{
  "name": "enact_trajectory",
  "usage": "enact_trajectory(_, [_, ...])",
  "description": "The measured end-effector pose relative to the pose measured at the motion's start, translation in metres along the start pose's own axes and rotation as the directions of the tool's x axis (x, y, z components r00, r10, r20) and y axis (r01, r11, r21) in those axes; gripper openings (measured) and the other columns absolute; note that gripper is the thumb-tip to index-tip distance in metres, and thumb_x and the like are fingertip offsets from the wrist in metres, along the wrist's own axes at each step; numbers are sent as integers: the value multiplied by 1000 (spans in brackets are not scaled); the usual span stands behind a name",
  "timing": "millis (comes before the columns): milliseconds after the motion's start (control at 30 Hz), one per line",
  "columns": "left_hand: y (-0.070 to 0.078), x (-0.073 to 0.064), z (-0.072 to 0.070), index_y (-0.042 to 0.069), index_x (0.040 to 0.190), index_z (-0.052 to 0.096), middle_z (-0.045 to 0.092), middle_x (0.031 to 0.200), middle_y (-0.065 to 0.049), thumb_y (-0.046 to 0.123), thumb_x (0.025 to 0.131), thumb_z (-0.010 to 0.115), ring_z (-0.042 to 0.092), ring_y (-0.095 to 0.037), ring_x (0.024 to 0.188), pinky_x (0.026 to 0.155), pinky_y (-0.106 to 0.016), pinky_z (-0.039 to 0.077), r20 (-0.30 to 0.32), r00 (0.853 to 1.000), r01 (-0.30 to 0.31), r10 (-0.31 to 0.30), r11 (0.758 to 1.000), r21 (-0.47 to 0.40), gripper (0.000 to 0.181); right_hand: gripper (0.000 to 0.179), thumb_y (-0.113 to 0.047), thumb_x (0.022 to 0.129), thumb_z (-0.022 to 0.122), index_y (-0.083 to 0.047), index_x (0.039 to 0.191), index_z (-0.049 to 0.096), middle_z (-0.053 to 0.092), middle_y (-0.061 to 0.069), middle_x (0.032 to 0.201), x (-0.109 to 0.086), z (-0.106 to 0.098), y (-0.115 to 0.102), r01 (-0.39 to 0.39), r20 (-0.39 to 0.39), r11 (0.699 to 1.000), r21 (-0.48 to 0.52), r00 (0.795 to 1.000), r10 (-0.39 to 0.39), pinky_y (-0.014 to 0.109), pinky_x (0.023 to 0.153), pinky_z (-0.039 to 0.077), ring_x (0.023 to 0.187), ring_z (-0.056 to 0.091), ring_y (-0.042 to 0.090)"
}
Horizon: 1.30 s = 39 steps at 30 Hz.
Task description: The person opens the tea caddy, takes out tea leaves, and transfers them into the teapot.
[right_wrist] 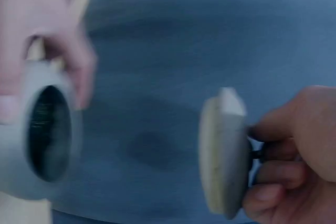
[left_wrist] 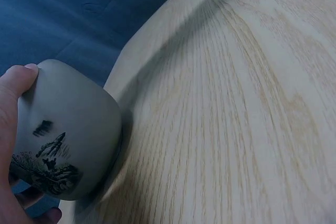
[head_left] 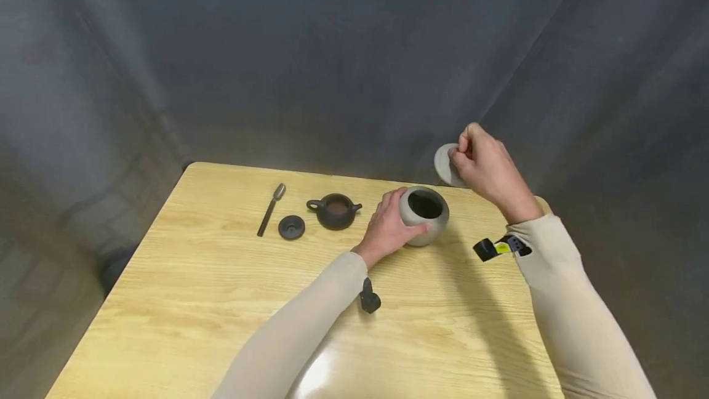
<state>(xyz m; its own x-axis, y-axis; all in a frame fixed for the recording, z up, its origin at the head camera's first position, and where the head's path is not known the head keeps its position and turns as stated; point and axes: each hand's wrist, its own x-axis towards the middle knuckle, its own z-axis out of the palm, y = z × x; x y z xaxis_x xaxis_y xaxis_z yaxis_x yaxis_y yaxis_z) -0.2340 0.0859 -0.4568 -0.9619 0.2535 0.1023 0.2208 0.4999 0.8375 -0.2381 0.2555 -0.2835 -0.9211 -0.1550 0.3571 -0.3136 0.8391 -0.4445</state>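
A round grey jar stands on the table with its mouth uncovered and its inside dark. My left hand grips it from the left, thumb across the front and fingers round the far side. Dark landscape painting marks the jar's wall in the left wrist view. Up and to the right of the jar, my right hand pinches a pale round lid by its small dark knob. The lid is tilted on edge in the right wrist view, apart from the jar, with a cream-coloured inner rim.
Left of the jar sits a dark teapot without its cover. A dark teapot lid lies beside it, then a small dark-handled scoop. All stand on a light wooden table, with grey curtains behind.
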Motion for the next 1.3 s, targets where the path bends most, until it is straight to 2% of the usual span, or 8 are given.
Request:
enact_trajectory(67, [-2, 2, -4, 23, 166, 31, 41, 165, -4, 56, 88, 83, 51, -28, 142, 116, -52, 44, -11, 1000, 15, -15, 1000, -6, 100, 15, -9, 103, 61, -6, 94, 50, 49, 8, 79, 3, -7, -8, 11, 44, 1000, 8, 999, -11, 33, 63, 36, 72, 48, 24])
enact_trajectory(167, [-4, 2, -6, 22, 166, 32, 42, 164, -4, 54, 89, 84, 52, -28, 140, 114, -52, 45, -14, 1000, 24, -24, 1000, -3, 99, 18, -13, 105, 63, -6, 95, 50, 50, 7, 79, -3, 5, -3, -11, 148, 1000, 28, 989, 7, 32, 61, 38, 70, 49, 22])
enact_trajectory(267, [-4, 0, -3, 21, 167, 30, 42, 164, -4, 56, 90, 82, 52, -28, 138, 113, -51, 45, 4, 1000, 18, -18, 1000, -5, 99, 19, -16, 107, 63, -6, 96, 50, 51, 7, 81, -13, 20, 10, -65, 264, 997, 28, 963, 56, 33, 62, 41, 70, 50, 21])
enact_trajectory(333, [-4, -1, -2, 21, 167, 29, 41, 164, -4, 58, 90, 80, 52, -27, 137, 113, -51, 45, 16, 1000, 15, -15, 1000, -5, 100, 20, -16, 107, 63, -6, 97, 50, 51, 7, 82, -18, 26, 19, -93, 302, 995, 22, 950, 82, 34, 62, 42, 71, 50, 22])
enact_trajectory(600, [0, -3, -1, 23, 167, 31, 41, 165, -3, 58, 89, 82, 51, -28, 140, 115, -52, 44, -8, 1000, 9, -9, 1000, -11, 99, 21, -15, 106, 65, -4, 96, 50, 51, 10, 85, -19, 17, 37, -136, 256, 991, 5, 958, 130, 33, 62, 42, 74, 50, 24])
enact_trajectory(1033, [1, -3, 3, 23, 166, 31, 42, 164, -2, 58, 88, 82, 52, -29, 142, 118, -52, 43, -20, 1000, 18, -18, 1000, -1, 100, 26, -26, 108, 61, -3, 100, 51, 53, 11, 86, -25, 3, 73, -218, 271, 975, -33, 937, 219, 32, 58, 43, 71, 50, 22])
enact_trajectory(1167, [0, -5, 3, 24, 167, 30, 41, 165, -2, 58, 88, 83, 51, -29, 143, 118, -52, 42, -16, 1000, 22, -22, 1000, -9, 101, 27, -26, 109, 60, -3, 99, 51, 55, 11, 86, -27, 2, 84, -234, 272, 971, -39, 933, 236, 31, 58, 42, 70, 50, 21])
enact_trajectory(1300, [0, -5, 3, 25, 167, 29, 40, 166, -2, 58, 89, 82, 50, -29, 144, 119, -53, 41, -10, 1000, 27, -27, 1000, -16, 100, 28, -27, 109, 58, -2, 100, 52, 56, 11, 87, -28, 4, 94, -264, 289, 963, -49, 919, 266, 32, 58, 42, 71, 49, 21])
